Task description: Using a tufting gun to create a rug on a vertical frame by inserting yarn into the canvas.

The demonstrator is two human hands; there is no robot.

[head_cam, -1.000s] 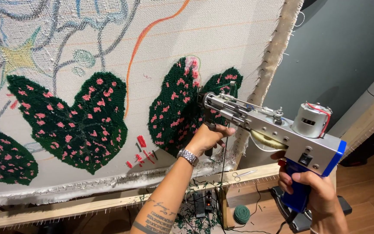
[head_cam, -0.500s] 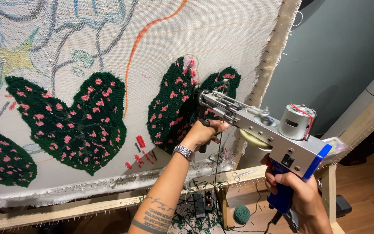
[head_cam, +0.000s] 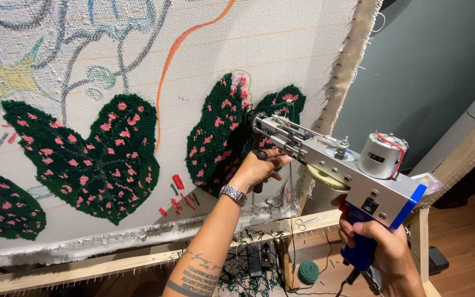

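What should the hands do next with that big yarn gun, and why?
Probably ease the tufting gun along the dark green leaf. Its tip already sits against the cloth at that leaf's upper middle. The left hand grips the front handle, and the right hand holds the blue grip, so both look set to steer it.

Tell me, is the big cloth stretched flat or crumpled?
Stretched flat: the cloth lies smooth across the wooden frame, without folds.
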